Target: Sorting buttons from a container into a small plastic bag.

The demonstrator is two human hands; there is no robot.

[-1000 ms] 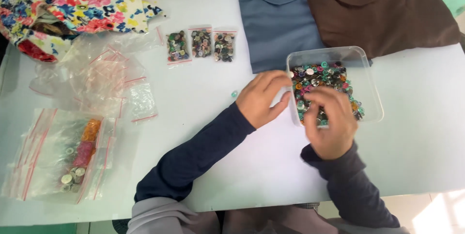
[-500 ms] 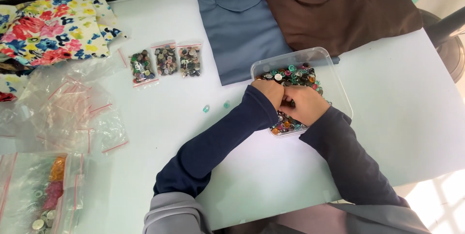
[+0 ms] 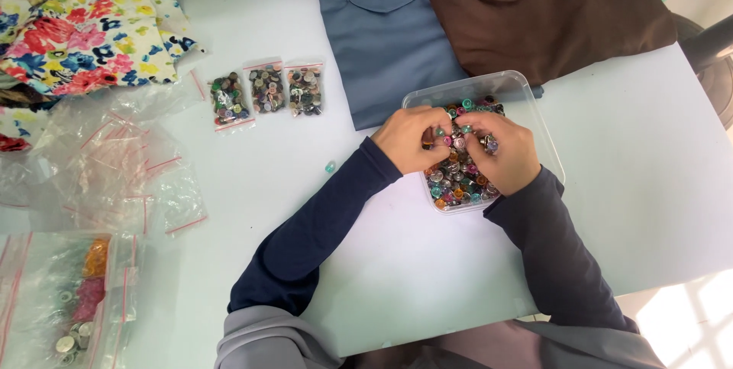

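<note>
Here, at the lower edge of the frame, two dark blue sleeves reach up from a grey garment toward the middle of the white table (image 3: 657,209). The left hand (image 3: 412,140) and the right hand (image 3: 500,151) meet over a clear plastic container (image 3: 534,113) that sits right of centre, both dipping into the heap of small coloured buttons (image 3: 456,178) that fills it. The fingers of each hand are curled and drawn together at the tips, which touch the buttons where the hands meet; whether either hand actually pinches a button cannot be told. Just left of the left sleeve a single pale green button (image 3: 330,166) lies alone on the table. In the lower left corner lies a zip bag (image 3: 69,300) with orange, pink and silvery pieces inside, and above it a loose pile of empty clear bags (image 3: 114,163) with red seals. Further up, left of centre, three small filled bags of buttons (image 3: 267,90) lie in a row. At the upper left is a flowered cloth (image 3: 84,33); at the top edge, grey-blue trousers (image 3: 382,25) and a brown garment (image 3: 550,10) lie side by side, well above the container's far rim.
</note>
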